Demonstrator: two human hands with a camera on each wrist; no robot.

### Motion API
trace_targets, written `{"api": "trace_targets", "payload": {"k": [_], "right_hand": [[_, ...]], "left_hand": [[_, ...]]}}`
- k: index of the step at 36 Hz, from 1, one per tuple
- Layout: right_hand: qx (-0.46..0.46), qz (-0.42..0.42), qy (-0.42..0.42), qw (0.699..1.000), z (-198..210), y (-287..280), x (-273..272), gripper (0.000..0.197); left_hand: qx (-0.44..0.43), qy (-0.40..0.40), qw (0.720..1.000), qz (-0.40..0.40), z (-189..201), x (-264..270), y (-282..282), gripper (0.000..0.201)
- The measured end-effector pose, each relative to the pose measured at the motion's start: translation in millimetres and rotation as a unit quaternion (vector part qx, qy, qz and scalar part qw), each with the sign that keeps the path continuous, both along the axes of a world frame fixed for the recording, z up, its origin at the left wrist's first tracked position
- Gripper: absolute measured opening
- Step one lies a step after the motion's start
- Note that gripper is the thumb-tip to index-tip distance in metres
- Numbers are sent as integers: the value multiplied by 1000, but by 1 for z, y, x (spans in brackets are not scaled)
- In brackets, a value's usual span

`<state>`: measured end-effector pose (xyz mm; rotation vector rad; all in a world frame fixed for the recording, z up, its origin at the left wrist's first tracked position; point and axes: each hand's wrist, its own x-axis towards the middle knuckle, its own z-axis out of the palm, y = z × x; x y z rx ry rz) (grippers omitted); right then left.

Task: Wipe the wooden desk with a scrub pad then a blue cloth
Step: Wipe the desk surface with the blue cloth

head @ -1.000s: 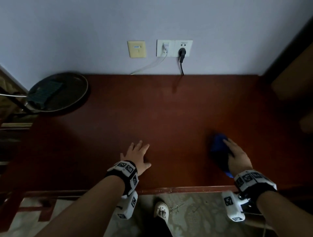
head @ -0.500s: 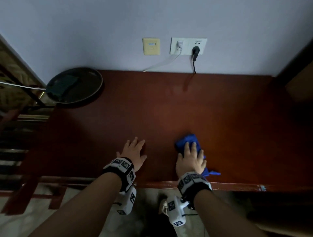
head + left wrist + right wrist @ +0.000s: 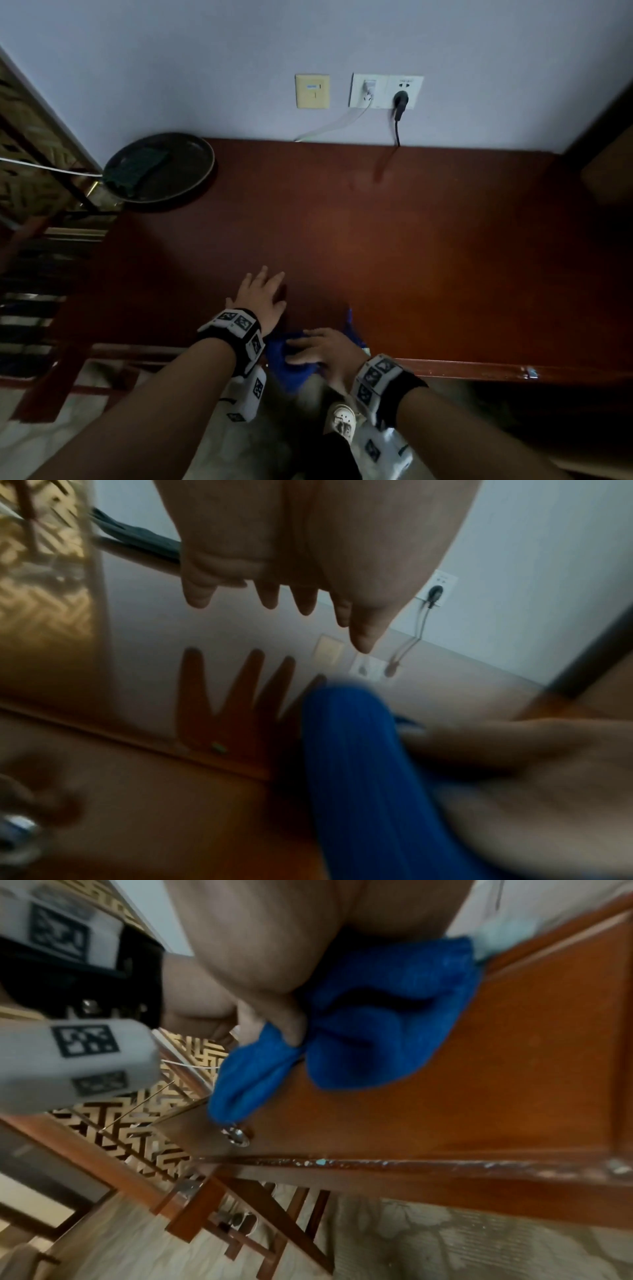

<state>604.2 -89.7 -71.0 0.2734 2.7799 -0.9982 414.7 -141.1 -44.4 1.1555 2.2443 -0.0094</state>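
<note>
My left hand (image 3: 260, 298) lies flat on the red-brown wooden desk (image 3: 376, 240), fingers straight and spread, near the front edge. Just right of its wrist, my right hand (image 3: 325, 353) presses the blue cloth (image 3: 284, 366) against the desk's front edge with its fingers stretched leftward. Part of the cloth hangs over the edge. The right wrist view shows the cloth (image 3: 394, 1020) bunched under the palm, the thumb pushing into it. The left wrist view is blurred, with the cloth (image 3: 359, 777) below my left hand (image 3: 291, 569). A dark green scrub pad (image 3: 135, 168) lies in the round tray.
The dark round tray (image 3: 210, 161) sits at the desk's back left corner. Wall sockets with a black plug (image 3: 399, 102) and a white cable are behind the desk. A metal drawer knob (image 3: 236, 1135) shows under the front edge. A white shoe (image 3: 340, 419) is on the floor.
My right hand has swept the blue cloth leftward from the right of the desk to the front edge beside my left wrist. The left hand has stayed flat in place.
</note>
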Motion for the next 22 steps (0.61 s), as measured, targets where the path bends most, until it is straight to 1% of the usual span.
{"api": "trace_targets", "payload": {"k": [1, 2, 3, 4, 5, 7, 8, 10, 11, 12, 13, 14, 15, 16, 18, 19, 20, 22], "right_hand": [[-20, 12, -19, 1000, 8, 7, 8, 46], [-45, 4, -35, 998, 17, 16, 17, 47], [-74, -26, -41, 996, 27, 25, 28, 47], [-98, -74, -41, 992, 34, 35, 41, 47], [-101, -135, -28, 985, 42, 45, 53, 47], [-79, -283, 17, 956, 45, 67, 80, 46], [-84, -356, 48, 929, 44, 79, 93, 45], [-44, -456, 82, 885, 38, 105, 121, 47], [-3, -485, 52, 873, 35, 117, 135, 53], [23, -518, 0, 855, 28, 129, 150, 60], [32, -562, -53, 825, 22, 138, 162, 66], [35, -597, -96, 796, 14, 143, 171, 68], [46, -616, -131, 775, 10, 143, 173, 67], [68, -621, -156, 765, 5, 139, 171, 64], [106, -609, -186, 764, -1, 127, 156, 64], [115, -598, -190, 770, -1, 119, 145, 65], [125, -577, -188, 785, -3, 113, 135, 64], [145, -502, -177, 834, -3, 102, 116, 61]], "left_hand": [[-4, -5, 1000, -8, -1, 6, 3, 59], [-7, -11, 1000, -16, -1, 13, 6, 59], [-8, -17, 1000, -26, -1, 20, 10, 59], [-8, -20, 999, -35, -2, 26, 14, 60], [-7, -21, 999, -44, -2, 33, 18, 60], [-6, -19, 998, -62, -2, 46, 26, 61], [-6, -18, 997, -70, -2, 52, 30, 62], [-10, -17, 996, -86, -2, 62, 38, 63], [-10, -16, 996, -92, -1, 67, 43, 63], [-10, -14, 995, -97, -1, 70, 48, 64], [-9, -13, 995, -102, -1, 74, 52, 64], [-7, -11, 994, -105, 0, 77, 57, 64], [-6, -12, 994, -108, 0, 81, 61, 65], [-5, -13, 994, -110, 0, 84, 65, 65], [-3, -14, 993, -114, 1, 91, 74, 64], [-2, -15, 993, -115, 1, 94, 78, 64], [0, -15, 993, -116, 0, 97, 82, 64], [3, -15, 993, -117, -1, 104, 91, 62]]}}
